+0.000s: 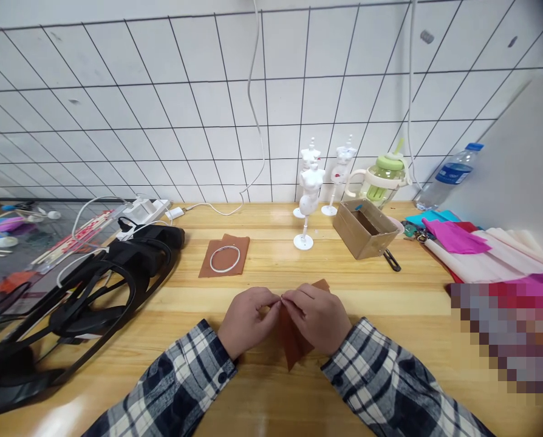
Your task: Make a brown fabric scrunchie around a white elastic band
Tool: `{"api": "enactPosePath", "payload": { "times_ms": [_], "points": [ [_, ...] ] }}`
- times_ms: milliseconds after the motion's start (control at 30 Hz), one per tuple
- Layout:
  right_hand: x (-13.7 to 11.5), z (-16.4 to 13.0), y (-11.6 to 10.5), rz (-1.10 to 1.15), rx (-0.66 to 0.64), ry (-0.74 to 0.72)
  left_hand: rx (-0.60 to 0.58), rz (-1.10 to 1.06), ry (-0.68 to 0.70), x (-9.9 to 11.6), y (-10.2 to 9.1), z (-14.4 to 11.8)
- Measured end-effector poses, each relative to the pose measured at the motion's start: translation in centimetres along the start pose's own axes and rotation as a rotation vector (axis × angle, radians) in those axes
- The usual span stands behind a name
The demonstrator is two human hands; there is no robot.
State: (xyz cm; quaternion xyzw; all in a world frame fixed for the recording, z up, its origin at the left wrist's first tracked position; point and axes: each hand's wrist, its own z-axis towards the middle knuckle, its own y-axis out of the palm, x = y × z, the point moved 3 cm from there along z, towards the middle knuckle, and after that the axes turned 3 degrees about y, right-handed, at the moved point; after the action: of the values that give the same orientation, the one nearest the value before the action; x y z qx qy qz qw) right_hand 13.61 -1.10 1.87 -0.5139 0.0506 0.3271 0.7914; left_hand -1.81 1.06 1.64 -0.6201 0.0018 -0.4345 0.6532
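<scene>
A piece of brown cloth hangs in folds below my right hand, which pinches its upper edge between thumb and forefinger. My left hand is closed in a pinch too, its fingertips meeting those of the right. Whatever lies between the left fingertips is too small to make out. Farther back on the left, a second brown cloth lies flat on the table. On it rests a thin white ring.
Several small white dress forms stand near the tiled wall. Right of them are a cardboard box, a green-lidded cup, a water bottle and coloured fabrics. A black strapped device lies left on the wooden table.
</scene>
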Motion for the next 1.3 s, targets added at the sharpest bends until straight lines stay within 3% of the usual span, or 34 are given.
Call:
{"api": "enactPosePath", "payload": {
  "times_ms": [367,733,833,1033,1300],
  "points": [
    [0.2,-0.1,0.9,0.059,-0.13,0.048,-0.031,0.191,0.07,0.3,0.2,-0.3],
    [1.5,0.3,1.8,0.351,-0.153,0.313,-0.02,0.22,0.03,0.3,0.8,-0.1],
    [2.1,0.2,2.4,0.47,-0.162,0.396,-0.01,0.158,-0.02,0.2,0.8,-0.1],
    [2.5,-0.2,3.3,0.622,-0.185,0.541,-0.022,-0.245,-0.205,-0.7,1.1,0.0],
    [2.5,-0.5,3.8,0.722,-0.239,0.524,-0.018,-0.26,-0.27,-1.2,1.1,0.3]
  ]
}}
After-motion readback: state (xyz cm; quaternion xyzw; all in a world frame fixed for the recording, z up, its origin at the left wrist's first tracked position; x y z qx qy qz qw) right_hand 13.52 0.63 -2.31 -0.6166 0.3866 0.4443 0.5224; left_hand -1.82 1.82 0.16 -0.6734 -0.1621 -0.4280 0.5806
